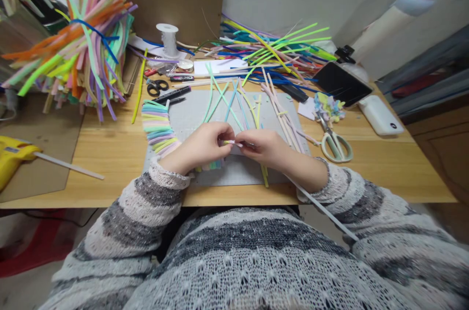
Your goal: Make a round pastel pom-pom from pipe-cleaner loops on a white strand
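Note:
My left hand (205,146) and my right hand (264,146) meet over a grey cutting mat (234,173) on the wooden desk. Both pinch the same small piece of pastel strip (230,142) between their fingertips; it looks white and pale yellow. Loose pastel strips (227,100) fan out on the mat just behind the hands. A curved row of short coloured pieces (158,127) lies left of my left hand.
A big bundle of coloured strips (84,41) stands at the left, another pile (271,49) at the back. Scissors (335,144) and small paper flowers (329,105) lie to the right, black scissors (157,87), a thread spool (168,39), a yellow glue gun (12,156), a tablet (342,83).

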The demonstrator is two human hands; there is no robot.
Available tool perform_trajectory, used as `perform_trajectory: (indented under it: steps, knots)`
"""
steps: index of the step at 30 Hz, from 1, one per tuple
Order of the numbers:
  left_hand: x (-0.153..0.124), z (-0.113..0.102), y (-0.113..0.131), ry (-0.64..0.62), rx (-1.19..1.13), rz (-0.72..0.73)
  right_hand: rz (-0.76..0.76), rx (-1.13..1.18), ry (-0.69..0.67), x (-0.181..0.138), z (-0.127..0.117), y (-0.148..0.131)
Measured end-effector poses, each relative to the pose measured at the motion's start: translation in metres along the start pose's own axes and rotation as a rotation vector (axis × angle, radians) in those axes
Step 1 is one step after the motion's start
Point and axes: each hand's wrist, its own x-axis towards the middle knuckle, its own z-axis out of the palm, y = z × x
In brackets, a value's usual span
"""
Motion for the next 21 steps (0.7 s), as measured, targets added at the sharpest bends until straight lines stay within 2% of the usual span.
perform_trajectory:
  steps: [6, 15, 21]
  knots:
    - [-0.0015, -0.0068, 0.0015, -0.06, 0.095, -0.01, 0.022, 0.009, -0.016, 0.0, -0.0011, -0.0005]
    - [-0.0014, -0.0081, 0.0012, -0.044, 0.063, 0.022, 0.059, -0.003, -0.013, 0.001, 0.0008, -0.006]
    - [-0.002, -0.0087, 0.0021, -0.049, 0.08, 0.007, -0.092, -0.173, 0.006, -0.0008, -0.0006, -0.0036]
